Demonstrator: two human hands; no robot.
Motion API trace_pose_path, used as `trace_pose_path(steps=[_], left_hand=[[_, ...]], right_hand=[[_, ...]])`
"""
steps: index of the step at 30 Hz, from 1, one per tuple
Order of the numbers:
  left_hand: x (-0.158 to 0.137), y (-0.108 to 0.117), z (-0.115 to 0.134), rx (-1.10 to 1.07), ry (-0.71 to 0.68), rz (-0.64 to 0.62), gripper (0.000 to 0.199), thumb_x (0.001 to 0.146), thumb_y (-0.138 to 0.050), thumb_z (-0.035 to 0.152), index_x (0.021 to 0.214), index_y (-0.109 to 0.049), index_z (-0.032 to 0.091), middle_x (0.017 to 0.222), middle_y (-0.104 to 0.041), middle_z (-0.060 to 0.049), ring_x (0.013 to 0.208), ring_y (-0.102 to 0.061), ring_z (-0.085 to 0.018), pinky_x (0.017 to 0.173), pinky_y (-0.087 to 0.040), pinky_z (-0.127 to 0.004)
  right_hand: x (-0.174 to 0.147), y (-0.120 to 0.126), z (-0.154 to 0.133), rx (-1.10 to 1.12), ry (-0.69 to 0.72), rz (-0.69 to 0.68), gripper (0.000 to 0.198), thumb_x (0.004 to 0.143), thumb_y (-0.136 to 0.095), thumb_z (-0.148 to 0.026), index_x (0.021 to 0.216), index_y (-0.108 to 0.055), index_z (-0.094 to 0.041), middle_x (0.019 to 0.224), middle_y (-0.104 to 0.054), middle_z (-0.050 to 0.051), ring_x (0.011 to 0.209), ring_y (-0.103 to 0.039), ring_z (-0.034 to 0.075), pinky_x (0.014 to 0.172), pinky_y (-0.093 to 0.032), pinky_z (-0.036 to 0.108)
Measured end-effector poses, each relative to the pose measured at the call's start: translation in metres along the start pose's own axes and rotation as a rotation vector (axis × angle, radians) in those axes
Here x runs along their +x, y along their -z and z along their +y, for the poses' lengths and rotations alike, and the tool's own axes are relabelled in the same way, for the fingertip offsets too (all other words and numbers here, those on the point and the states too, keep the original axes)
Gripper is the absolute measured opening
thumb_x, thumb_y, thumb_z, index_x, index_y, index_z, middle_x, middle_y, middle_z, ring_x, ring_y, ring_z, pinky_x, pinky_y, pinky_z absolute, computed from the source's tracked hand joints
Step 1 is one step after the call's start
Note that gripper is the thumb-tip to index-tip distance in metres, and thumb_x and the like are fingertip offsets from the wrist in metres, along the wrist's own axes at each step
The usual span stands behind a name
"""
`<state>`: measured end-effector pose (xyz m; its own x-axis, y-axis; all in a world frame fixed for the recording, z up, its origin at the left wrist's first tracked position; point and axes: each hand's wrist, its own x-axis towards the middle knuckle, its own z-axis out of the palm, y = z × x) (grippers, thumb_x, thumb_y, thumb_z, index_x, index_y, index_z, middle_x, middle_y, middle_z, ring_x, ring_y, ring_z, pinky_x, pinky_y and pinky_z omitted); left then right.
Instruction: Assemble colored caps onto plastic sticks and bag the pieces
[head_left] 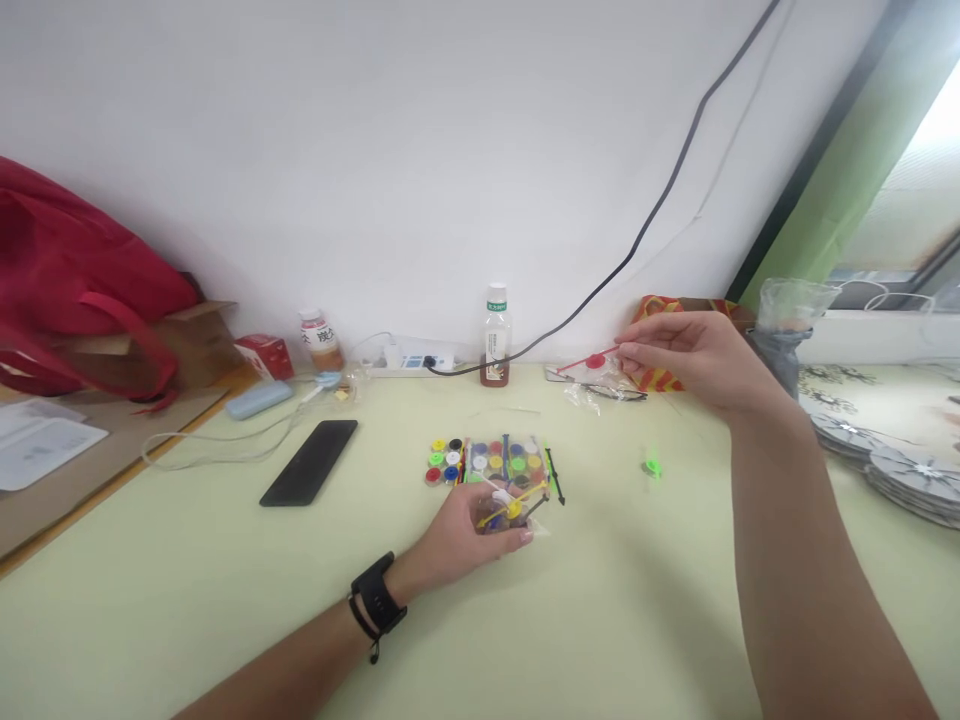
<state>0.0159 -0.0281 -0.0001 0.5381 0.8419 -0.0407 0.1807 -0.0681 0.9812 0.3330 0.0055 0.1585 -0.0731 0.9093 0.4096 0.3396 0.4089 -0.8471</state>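
Observation:
My left hand [465, 535], a black band on its wrist, is closed around a small clear bag of plastic spinner arrows. A yellow spinner arrow [514, 509] lies on top, with white and dark ones around it. Raised at the right, my right hand [694, 360] pinches one end of a red spinner arrow [595, 361] with a round hub. Just beyond my left hand lies a flat clear pack of coloured round pieces [506, 462]. A black spinner arrow [555, 476] is at its right side, and loose coloured discs [444, 460] are at its left. A green piece [652, 467] lies below my right hand.
A black phone [309, 463] lies at the left. Along the wall stand a drink bottle [496, 335], a second bottle [321, 342] and a power strip [420, 358]. A black cable [660, 200] hangs across the wall. Stacked grey discs [915, 480] sit at the right.

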Motion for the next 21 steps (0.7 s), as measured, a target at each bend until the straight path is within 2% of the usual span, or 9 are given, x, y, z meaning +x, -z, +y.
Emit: trace_pose_path(steps=[3,6,8,14,17,21], left_hand=[[0.002,0.002,-0.003,0.056,-0.108,0.071,0.034,0.078,-0.085,0.042,0.093,-0.073,0.014,0.108,-0.073,-0.01,0.101,-0.07,-0.024,0.088,-0.057,-0.031],[0.003,0.002,-0.004,0.082,-0.139,0.052,0.032,0.08,-0.083,0.041,0.097,-0.076,0.015,0.107,-0.073,-0.008,0.102,-0.07,-0.025,0.09,-0.057,-0.033],[0.003,0.002,-0.003,0.085,-0.144,0.028,0.032,0.081,-0.082,0.04,0.102,-0.077,0.015,0.107,-0.074,-0.008,0.104,-0.07,-0.026,0.091,-0.058,-0.034],[0.004,0.0,0.0,-0.013,-0.143,0.036,0.041,0.078,-0.086,0.038,0.111,-0.076,0.016,0.124,-0.07,-0.012,0.113,-0.067,-0.028,0.098,-0.056,-0.037],[0.004,0.001,-0.003,-0.008,-0.117,0.029,0.048,0.075,-0.088,0.039,0.115,-0.074,0.016,0.127,-0.069,-0.013,0.114,-0.067,-0.029,0.098,-0.056,-0.039],[0.004,0.001,-0.008,0.027,-0.085,0.053,0.049,0.074,-0.088,0.041,0.113,-0.074,0.015,0.125,-0.07,-0.013,0.105,-0.07,-0.029,0.091,-0.058,-0.037]], right_hand=[[-0.006,-0.019,-0.025,-0.021,0.155,0.023,0.026,0.081,-0.082,-0.047,0.084,-0.077,-0.023,0.074,-0.07,0.005,0.065,-0.063,0.018,0.059,-0.052,0.032],[-0.01,-0.041,-0.042,-0.062,0.237,0.012,0.024,0.083,-0.08,-0.046,0.086,-0.077,-0.023,0.073,-0.069,0.004,0.065,-0.063,0.018,0.057,-0.052,0.031],[-0.012,-0.056,-0.048,-0.085,0.257,-0.041,0.024,0.084,-0.079,-0.045,0.091,-0.077,-0.023,0.073,-0.07,0.004,0.066,-0.064,0.018,0.057,-0.053,0.031],[-0.016,-0.084,-0.051,-0.26,0.309,-0.203,0.012,0.092,-0.068,-0.03,0.089,-0.074,-0.02,0.082,-0.074,0.004,0.073,-0.066,0.018,0.068,-0.054,0.031],[-0.016,-0.09,-0.048,-0.379,0.318,-0.22,0.01,0.092,-0.064,-0.023,0.087,-0.072,-0.02,0.08,-0.072,0.003,0.072,-0.064,0.016,0.065,-0.049,0.029],[-0.015,-0.096,-0.045,-0.501,0.298,-0.288,0.011,0.091,-0.061,-0.019,0.083,-0.069,-0.02,0.077,-0.069,0.002,0.068,-0.059,0.015,0.059,-0.041,0.027]])
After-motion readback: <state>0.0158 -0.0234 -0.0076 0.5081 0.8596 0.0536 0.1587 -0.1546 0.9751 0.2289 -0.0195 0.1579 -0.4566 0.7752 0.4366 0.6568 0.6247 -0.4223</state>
